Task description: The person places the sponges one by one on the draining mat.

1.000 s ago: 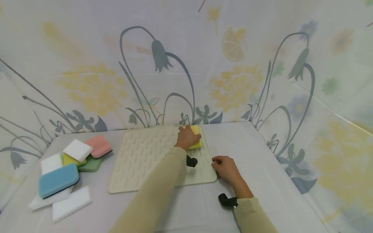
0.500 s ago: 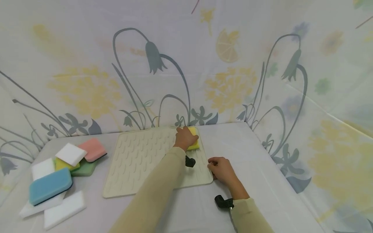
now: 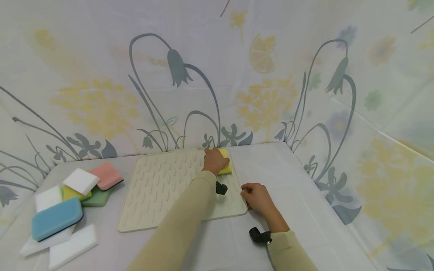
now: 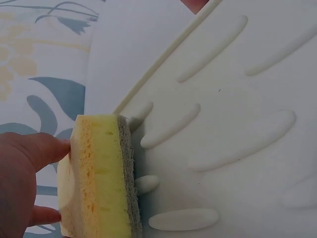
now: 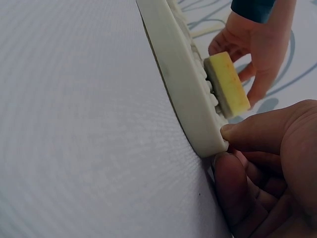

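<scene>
My left hand [image 3: 215, 161] grips a yellow sponge [image 4: 106, 173] with a grey scouring layer at the far right corner of a cream ridged silicone mat [image 3: 162, 180]. In the left wrist view the scouring side faces the mat, and fingertips press the sponge's opposite face. At the mat's near right corner, my right hand [image 5: 262, 168] pinches the rim between thumb and finger, clearly seen in the right wrist view. The mat lies on a white-covered table. From the head view, much of the sponge is hidden behind the left hand.
Left of the mat lies a loose pile: a blue sponge [image 3: 57, 218], a pink sponge [image 3: 106, 175], a green sponge [image 3: 97, 198], a yellow sponge [image 3: 69, 192] and several white foam pads [image 3: 74, 246]. A flower-printed cloth [image 3: 203, 94] hangs behind the table.
The head view has turned slightly, so everything sits a little further left in it. Both hands keep their places: left on the sponge, right on the mat's edge.
</scene>
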{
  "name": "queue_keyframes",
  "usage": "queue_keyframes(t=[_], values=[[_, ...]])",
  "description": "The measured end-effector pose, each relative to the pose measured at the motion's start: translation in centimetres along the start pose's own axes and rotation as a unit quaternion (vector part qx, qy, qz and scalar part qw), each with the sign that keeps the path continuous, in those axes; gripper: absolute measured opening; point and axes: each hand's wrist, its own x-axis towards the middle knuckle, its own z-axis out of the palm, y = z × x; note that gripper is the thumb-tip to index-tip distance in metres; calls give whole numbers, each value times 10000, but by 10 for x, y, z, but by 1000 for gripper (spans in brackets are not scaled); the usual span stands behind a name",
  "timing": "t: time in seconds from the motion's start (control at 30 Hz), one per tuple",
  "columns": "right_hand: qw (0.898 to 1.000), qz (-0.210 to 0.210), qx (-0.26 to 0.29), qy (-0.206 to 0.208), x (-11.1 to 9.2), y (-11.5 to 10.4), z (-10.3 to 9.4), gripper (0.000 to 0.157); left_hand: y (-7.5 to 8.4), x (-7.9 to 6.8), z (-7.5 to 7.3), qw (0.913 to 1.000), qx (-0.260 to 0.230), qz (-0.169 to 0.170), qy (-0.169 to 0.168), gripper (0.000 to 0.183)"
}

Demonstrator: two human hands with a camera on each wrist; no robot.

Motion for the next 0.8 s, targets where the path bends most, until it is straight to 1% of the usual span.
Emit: queue_keyframes(t=[0.13, 0.23, 0.43, 0.63, 0.73, 0.8], values=[[10000, 21, -75, -51, -1, -3, 0, 29, -4, -5, -2, 9998, 33, 152, 92, 75], [9999, 32, -109, -64, -2, -4, -1, 30, -7, -9, -3, 9997, 50, 203, 119, 77], [9999, 15, -127, -100, 0, -2, -2, 33, -13, -11, -9, 9998, 137, 152, 84, 74], [9998, 110, -57, -177, 1, 0, 0, 34, -25, -13, -14, 9997, 131, 216, 39, 71], [9997, 146, -48, -205, 0, -1, 0, 34, -30, -16, -19, 9998, 45, 190, 18, 69], [9996, 152, -34, -225, -1, -2, 0, 35, -33, -18, -23, 9999, 71, 145, 3, 69]])
